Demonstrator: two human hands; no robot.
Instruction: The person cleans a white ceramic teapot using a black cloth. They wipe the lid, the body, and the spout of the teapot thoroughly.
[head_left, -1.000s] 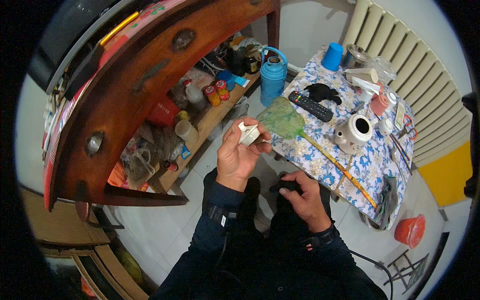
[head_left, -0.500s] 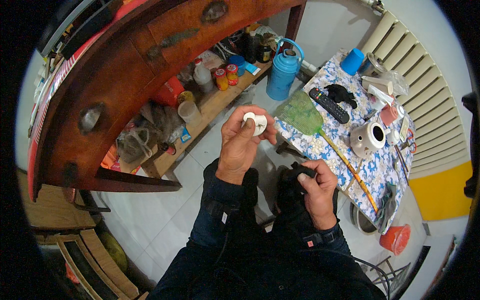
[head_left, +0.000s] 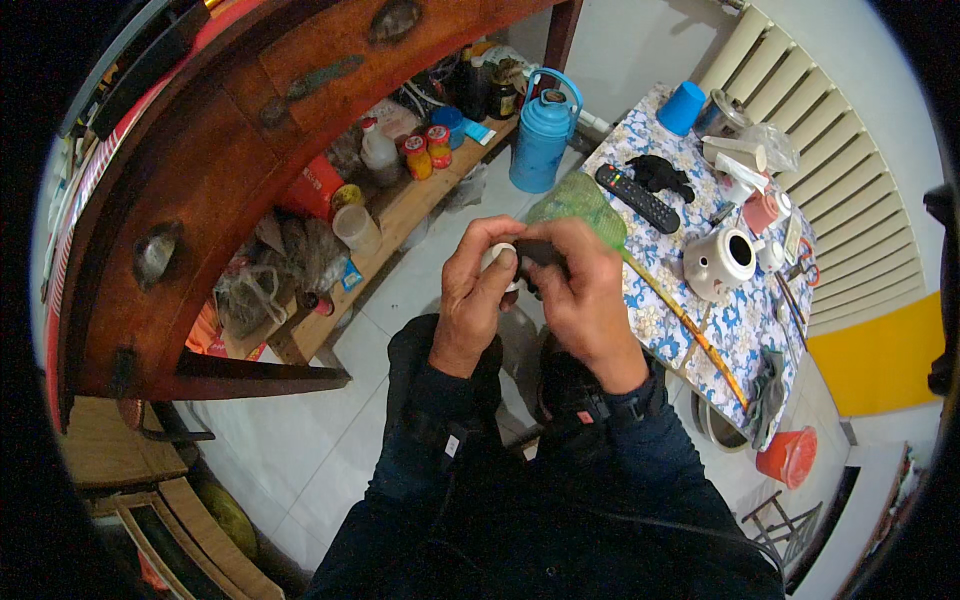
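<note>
My left hand (head_left: 465, 305) is closed round a small rounded white piece (head_left: 492, 260), its thumb pressed on it. The piece looks like a small cup or a lid, but fingers cover most of it. Right beside it, my right hand (head_left: 592, 300) pinches a dark cloth (head_left: 538, 254) against or very close to the piece. The back of that hand hides part of the cloth. To the right, a white teapot (head_left: 712, 272) with a dark round opening and no lid on it stands on the low table (head_left: 668, 312), which has a blue-and-white floral cover.
A green fly swatter (head_left: 590, 210), a black remote control (head_left: 637, 198), a black cloth bundle (head_left: 662, 178) and a blue cup (head_left: 681, 109) are on the table. A blue thermos (head_left: 545, 145) stands beyond my hands. Jars (head_left: 428, 155) line a wooden shelf (head_left: 400, 222). A red bucket (head_left: 788, 457) sits at right.
My right hand has come up and left from near my knee, bringing the dark cloth to the white piece. My left hand keeps hold of the piece. The view has shifted slightly.
</note>
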